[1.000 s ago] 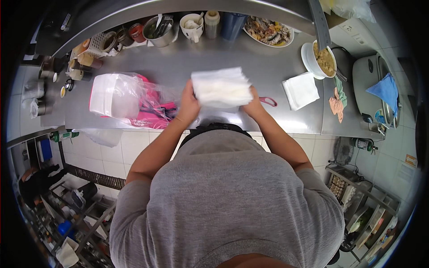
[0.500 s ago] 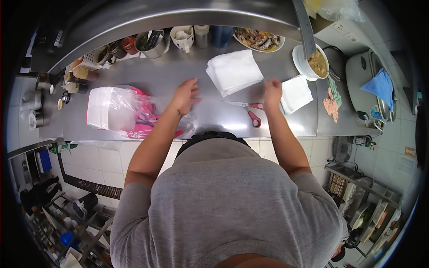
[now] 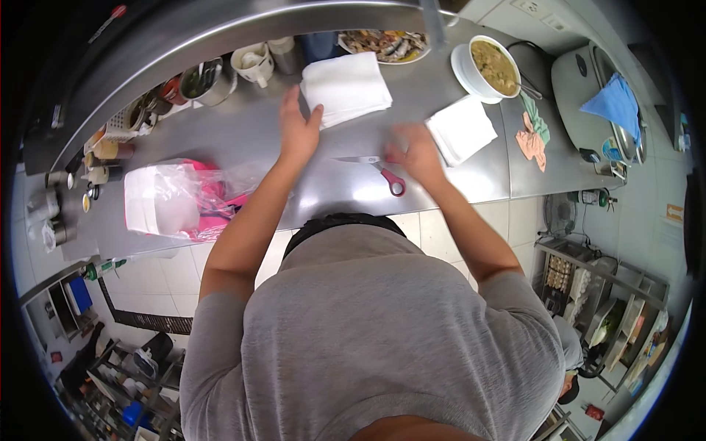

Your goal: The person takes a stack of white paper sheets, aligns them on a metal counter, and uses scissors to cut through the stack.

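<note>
A stack of white folded paper napkins lies on the steel counter, ahead of me. My left hand is at its left edge, thumb and fingers apart; whether it presses on the stack is hard to tell. My right hand is blurred beside a second, smaller napkin stack, and its fingers are smeared. Below it lie red-handled scissors, blades pointing left; the hand partly covers their other handle loop.
At the left lies a pink-and-white pack in clear plastic. A mug, a metal pot and a plate of food line the back. A bowl of soup, cloths and a grey cooker stand right.
My left hand has come right, up to the larger napkin stack. My right hand has moved toward me, over the scissors' handle. The whole view has shifted; the scissors and stacks seem unmoved.
</note>
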Tool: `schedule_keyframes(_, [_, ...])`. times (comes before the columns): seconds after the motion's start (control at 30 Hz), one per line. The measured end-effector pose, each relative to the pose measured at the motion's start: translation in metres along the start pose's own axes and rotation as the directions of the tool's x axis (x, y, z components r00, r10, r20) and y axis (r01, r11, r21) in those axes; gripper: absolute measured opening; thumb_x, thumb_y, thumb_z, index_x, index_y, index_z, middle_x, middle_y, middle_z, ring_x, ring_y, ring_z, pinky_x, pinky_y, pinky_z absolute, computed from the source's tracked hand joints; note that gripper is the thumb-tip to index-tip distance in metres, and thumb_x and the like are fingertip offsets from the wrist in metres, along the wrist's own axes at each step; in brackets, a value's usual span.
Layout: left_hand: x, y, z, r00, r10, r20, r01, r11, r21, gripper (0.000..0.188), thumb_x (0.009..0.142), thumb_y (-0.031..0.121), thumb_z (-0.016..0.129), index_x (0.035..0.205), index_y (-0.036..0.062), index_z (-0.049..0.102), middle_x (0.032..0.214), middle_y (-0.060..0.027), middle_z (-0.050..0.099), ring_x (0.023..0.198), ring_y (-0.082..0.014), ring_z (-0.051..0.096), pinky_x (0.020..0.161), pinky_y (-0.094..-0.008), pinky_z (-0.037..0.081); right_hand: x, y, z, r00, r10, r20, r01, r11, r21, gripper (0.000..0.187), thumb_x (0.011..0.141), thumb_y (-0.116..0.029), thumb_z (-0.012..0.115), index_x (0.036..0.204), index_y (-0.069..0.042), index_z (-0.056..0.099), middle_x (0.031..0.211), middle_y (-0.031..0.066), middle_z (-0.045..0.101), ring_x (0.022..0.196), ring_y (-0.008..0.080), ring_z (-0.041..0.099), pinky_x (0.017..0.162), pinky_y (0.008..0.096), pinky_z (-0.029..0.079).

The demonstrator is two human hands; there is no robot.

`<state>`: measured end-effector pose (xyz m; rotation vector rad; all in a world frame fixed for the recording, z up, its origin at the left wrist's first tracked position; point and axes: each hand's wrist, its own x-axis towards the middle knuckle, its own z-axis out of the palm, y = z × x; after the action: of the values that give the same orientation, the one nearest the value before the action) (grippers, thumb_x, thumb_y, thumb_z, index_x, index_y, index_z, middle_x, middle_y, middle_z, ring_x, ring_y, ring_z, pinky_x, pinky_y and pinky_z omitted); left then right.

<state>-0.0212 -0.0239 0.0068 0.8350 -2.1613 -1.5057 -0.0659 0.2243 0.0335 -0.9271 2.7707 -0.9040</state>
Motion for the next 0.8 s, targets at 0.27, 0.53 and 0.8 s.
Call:
schedule_keyframes(0.27, [-0.002,0.016,0.038,0.794,0.198,0.575,-0.601,0.398,0.693,0.058,0.081,0.018,0.057,0.136,0.0154,0.041,0.146,-0.0095,0.030,0.140,-0.0275,0.016,0.109,-0.0596,0.008,-0.096,0.008,0.007,0.999,-0.042,0.000,0.042,0.993,-0.108,0.033,0.081,-0.012,0.061,0.114,-0.006,0.059,0.112,0.0148,0.053,0.102,0.0323,0.051,0.087,0.0391,0.045])
schedule_keyframes(0.53, [-0.025,0.095,0.148,0.271,0.381,0.884,-0.927,0.351,0.133,0.044,0.085,0.008,0.051,0.129,0.0134,0.049,0.142,-0.0069,0.038,0.132,-0.0266,0.033,0.110,-0.0468,0.024,-0.130,0.038,-0.022,0.994,0.043,0.096,-0.036,0.997,-0.074,0.026,0.083,-0.014,0.055,0.107,-0.006,0.059,0.096,0.0118,0.057,0.092,0.0311,0.054,0.082,0.0392,0.045])
schedule_keyframes(0.8, [-0.055,0.078,0.179,0.408,0.308,0.860,-0.895,0.323,0.309,0.035,0.085,0.016,0.057,0.119,0.0098,0.057,0.111,-0.0094,0.057,0.106,-0.0280,0.054,0.092,-0.0466,0.039,-0.215,0.105,-0.077,0.760,0.595,-0.262,-0.430,0.762,0.484,0.039,0.072,0.003,0.060,0.111,-0.004,0.060,0.085,0.0094,0.060,0.075,0.0193,0.061,0.064,0.0311,0.051])
